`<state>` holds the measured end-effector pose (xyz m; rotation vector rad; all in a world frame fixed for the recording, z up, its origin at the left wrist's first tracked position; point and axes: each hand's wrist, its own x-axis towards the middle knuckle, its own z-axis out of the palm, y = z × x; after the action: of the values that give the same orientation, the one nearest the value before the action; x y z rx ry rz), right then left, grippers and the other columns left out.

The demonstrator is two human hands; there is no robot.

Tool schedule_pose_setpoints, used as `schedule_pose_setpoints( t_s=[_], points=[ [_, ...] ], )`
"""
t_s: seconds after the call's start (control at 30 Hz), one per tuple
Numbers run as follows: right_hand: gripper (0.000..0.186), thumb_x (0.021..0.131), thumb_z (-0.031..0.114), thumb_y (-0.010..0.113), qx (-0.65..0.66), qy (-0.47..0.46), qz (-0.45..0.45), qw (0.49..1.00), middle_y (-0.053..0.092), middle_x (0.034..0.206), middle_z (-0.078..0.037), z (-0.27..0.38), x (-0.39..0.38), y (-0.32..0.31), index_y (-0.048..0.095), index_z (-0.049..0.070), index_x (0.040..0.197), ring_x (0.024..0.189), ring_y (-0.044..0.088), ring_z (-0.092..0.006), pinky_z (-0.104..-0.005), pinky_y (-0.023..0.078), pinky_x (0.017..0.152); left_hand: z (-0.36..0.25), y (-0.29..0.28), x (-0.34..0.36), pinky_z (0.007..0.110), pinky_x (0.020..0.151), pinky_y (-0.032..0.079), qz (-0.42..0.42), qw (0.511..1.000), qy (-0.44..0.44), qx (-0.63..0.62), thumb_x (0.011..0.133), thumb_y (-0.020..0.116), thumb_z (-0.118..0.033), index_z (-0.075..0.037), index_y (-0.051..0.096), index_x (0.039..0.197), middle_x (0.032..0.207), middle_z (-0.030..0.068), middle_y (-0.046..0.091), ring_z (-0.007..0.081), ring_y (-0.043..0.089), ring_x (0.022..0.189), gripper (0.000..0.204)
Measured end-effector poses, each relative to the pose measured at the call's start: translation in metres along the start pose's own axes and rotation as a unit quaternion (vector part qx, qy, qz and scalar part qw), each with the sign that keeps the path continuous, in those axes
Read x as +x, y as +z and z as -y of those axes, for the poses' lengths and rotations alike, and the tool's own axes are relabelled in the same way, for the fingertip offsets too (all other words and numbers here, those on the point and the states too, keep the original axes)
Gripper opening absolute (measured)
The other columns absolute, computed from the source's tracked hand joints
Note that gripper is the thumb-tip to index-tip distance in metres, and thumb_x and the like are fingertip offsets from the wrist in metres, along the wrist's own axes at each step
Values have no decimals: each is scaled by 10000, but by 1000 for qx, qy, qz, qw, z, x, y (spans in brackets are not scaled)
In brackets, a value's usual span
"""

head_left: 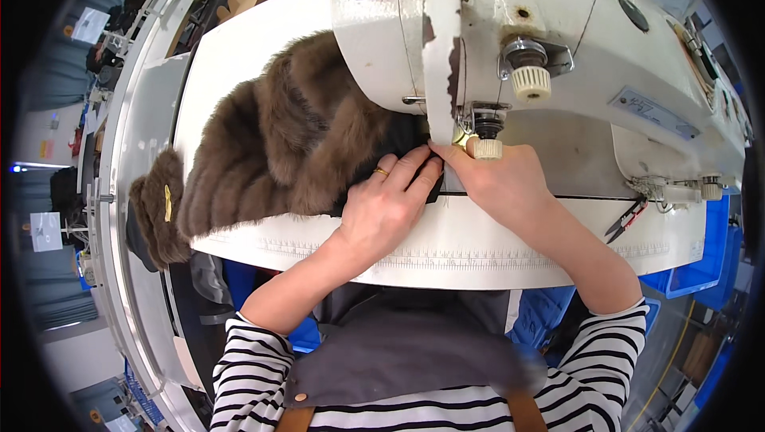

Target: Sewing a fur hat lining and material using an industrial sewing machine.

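Under the sewing machine [558, 41], both hands, left [386, 205], right [494, 181], pressed flat on brown fur [271, 145], blue bins' [701, 269] contents unseen

Needle and fingertips hidden behind machine head [446, 25].

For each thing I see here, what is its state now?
Left hand: flat, pressing the brown fur piece.
Right hand: fingers at the sewing machine foot.
Brown fur piece: spread on the table, one end hanging off the left edge.
Snips: lying on the table, untouched.

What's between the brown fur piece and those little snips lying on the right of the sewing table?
Both hands, left hand and right hand, pressing dark fabric beside the fur; snips beyond, head view.
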<state>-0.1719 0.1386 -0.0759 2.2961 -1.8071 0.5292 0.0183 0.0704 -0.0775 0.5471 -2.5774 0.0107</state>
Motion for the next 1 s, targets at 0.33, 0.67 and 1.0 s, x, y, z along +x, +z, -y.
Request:
schedule_pose_setpoints(
  t_s=[0.33,0.67,1.0],
  points=[
    [102,758,153,664,1,45,3,999,574,676,-49,-6,-1,15,625,86,691,539,633,-227,-358,490,461,11,14,19,330,602,579,-12,1000,-7,-8,691,654,-15,-42,667,1060,1169,103,644,255,630,840,370],
    [215,801,101,644,120,7,-43,992,579,618,-30,-11,-7,7,723,185,983,513,588,-212,-336,441,437,15,6,22,336,558,539,-31,996,-30,-79,784,696,12,-34,656,993,963,80,640,244,648,720,218],
    [317,752,172,627,28,-94,-108,989,644,1081,-46,20,-15,2,675,55,1042,905,543,-160,-232,506,628,17,-1,21,340,616,542,-31,991,-48,-124,746,675,88,-30,650,1017,991,94,635,269,648,777,297]
  ],
)
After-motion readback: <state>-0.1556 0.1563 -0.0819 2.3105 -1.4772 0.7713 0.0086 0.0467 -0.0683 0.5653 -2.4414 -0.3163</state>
